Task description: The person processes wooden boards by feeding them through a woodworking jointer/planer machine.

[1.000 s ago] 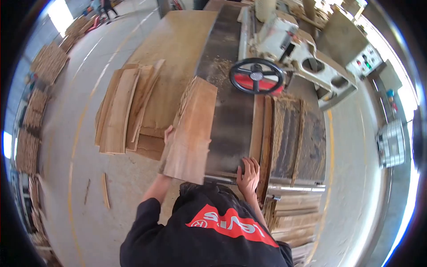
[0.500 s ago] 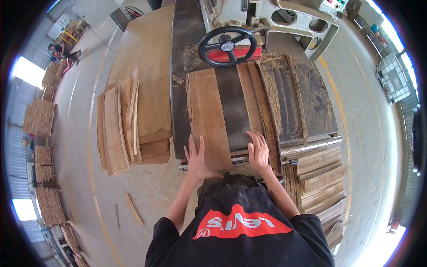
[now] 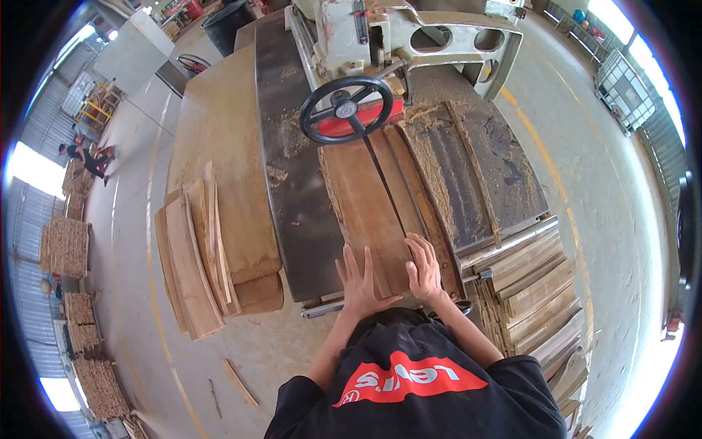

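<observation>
A wide brown board [image 3: 369, 197] lies lengthwise on the dark machine table [image 3: 289, 183], its far end close to the black handwheel [image 3: 346, 109]. Flat on the board's near left part rests my left hand [image 3: 362, 284], fingers spread. My right hand [image 3: 425, 271] is at the board's right near edge, fingers apart, beside the long fence strip [image 3: 428, 183]. Only a narrow dark gap separates the board from the strip. Neither hand is closed round anything.
Thin wood strips [image 3: 194, 256] lie on a brown side panel [image 3: 219, 132] at left. More boards [image 3: 537, 293] are stacked at right. A machine frame [image 3: 453, 36] stands beyond the handwheel. Sawdust and a loose stick [image 3: 468, 168] lie on the right table. A person [image 3: 88, 159] is far left.
The board has shifted right, up close to the fence strip, narrowing the dark gap. My left hand has moved right with it, nearer my right hand. The view has shifted too.
</observation>
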Tool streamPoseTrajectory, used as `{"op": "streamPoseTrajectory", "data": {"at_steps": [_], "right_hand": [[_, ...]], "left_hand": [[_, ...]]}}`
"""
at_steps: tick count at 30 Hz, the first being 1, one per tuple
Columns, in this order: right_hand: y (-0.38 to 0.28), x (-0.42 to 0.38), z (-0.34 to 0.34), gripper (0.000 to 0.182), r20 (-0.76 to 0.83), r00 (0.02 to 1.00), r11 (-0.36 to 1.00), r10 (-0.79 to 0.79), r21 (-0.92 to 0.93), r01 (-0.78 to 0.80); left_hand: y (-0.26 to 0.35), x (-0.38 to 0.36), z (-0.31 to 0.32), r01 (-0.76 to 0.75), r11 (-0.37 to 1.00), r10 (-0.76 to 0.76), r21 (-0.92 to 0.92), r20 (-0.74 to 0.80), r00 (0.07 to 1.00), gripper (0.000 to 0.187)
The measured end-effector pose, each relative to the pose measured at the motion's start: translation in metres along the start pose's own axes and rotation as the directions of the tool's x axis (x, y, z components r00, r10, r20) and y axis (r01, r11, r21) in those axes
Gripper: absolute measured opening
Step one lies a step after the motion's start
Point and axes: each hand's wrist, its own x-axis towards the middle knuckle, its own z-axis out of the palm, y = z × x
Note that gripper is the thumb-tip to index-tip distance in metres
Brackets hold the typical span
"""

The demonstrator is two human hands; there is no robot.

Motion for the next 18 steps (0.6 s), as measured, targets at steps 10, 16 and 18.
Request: {"op": "streamPoseTrajectory", "data": {"at_steps": [10, 16, 18], "right_hand": [[0.006, -0.004, 0.004, 0.054, 0.009, 0.997, 0.997, 0.072, -0.013, -0.072], [0.004, -0.001, 0.007, 0.059, 0.024, 0.995, 0.993, 0.101, -0.064, -0.099], [0.006, 0.003, 0.007, 0.059, 0.039, 0.993, 0.991, 0.107, -0.08, -0.104]], "left_hand": [[-0.034, 0.082, -0.008, -0.003, 1.0, 0.002, 0.002, 0.037, 0.999, 0.163], [-0.071, 0.163, -0.02, 0.031, 0.992, -0.041, 0.122, 0.084, 0.996, 0.165], [-0.083, 0.176, -0.013, 0.021, 0.997, -0.024, 0.08, 0.04, 0.999, 0.166]]}}
